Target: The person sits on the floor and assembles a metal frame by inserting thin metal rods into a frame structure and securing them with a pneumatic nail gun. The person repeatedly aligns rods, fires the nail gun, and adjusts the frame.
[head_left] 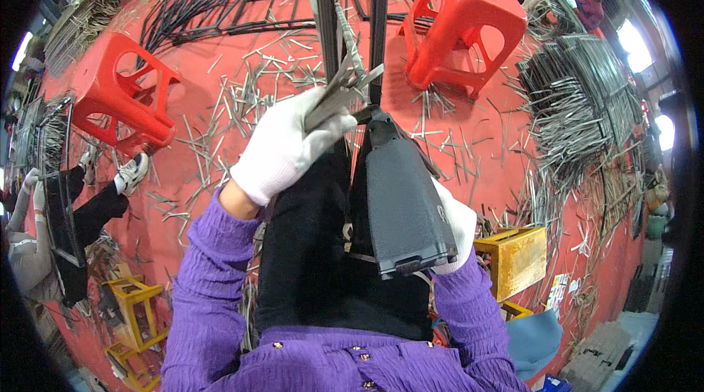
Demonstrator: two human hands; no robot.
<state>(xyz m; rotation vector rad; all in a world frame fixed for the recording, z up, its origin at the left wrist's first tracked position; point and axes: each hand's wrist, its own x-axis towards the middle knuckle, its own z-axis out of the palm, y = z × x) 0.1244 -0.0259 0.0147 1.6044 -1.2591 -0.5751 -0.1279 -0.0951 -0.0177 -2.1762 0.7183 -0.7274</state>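
My left hand (281, 146), in a white knit glove, is closed around a small bunch of flat grey strips (337, 96) whose ends stick out past the fingers. My gloved right hand (460, 225) grips a dark grey power tool that looks like a staple gun (407, 194); its body hides most of the fingers. The tool's narrow nose reaches up beside my left fingertips, close to a black metal frame (378, 11) with two long parallel bars. Grey woven strip runs along the left bar. Where the nose meets the frame is partly hidden.
Red plastic stools stand at the upper right (477, 0) and left (110, 91). Black metal frames (227, 0) lie beyond. Strip offcuts litter the red floor (198, 62). Bundled grey strips (583, 99) lie right, above a yellow stool (517, 264). Another person (44, 238) sits at far left.
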